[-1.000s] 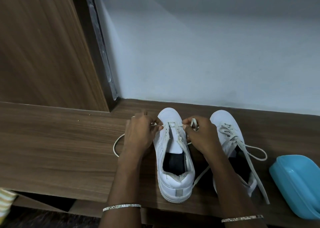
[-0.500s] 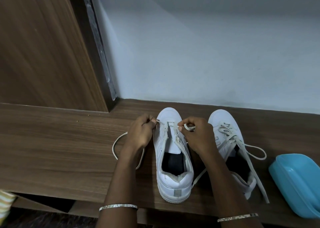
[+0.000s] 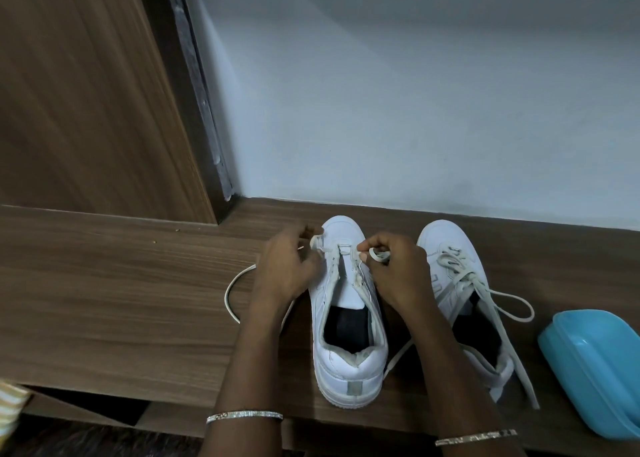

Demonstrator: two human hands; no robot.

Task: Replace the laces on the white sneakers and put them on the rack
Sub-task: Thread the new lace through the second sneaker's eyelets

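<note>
Fingers (image 3: pixel 308 259) of the left hand (image 3: pixel 284 273) pinch one end of the lace (image 3: pixel 316 241) by the front eyelets of the unlaced sneaker (image 3: pixel 346 366). The right hand (image 3: pixel 398 276) pinches the other end, curled into a small loop. This sneaker stands on the wooden surface (image 3: pixel 121 300), toe toward the wall, beside the laced sneaker (image 3: pixel 440 238) and a blue container (image 3: pixel 595 363).

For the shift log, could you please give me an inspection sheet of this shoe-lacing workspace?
Surface: brown wooden shelf top, crumbs near the back.
Job's things: sneaker between the hands, laced only at the toe, its lace trailing left; second sneaker, laced, ends loose.
Clutter: blue plastic container at the right edge.
Grippers: left hand and right hand each pinch the lace.
Cables: nothing seen.
Surroundings: pale wall, wooden panel.
</note>
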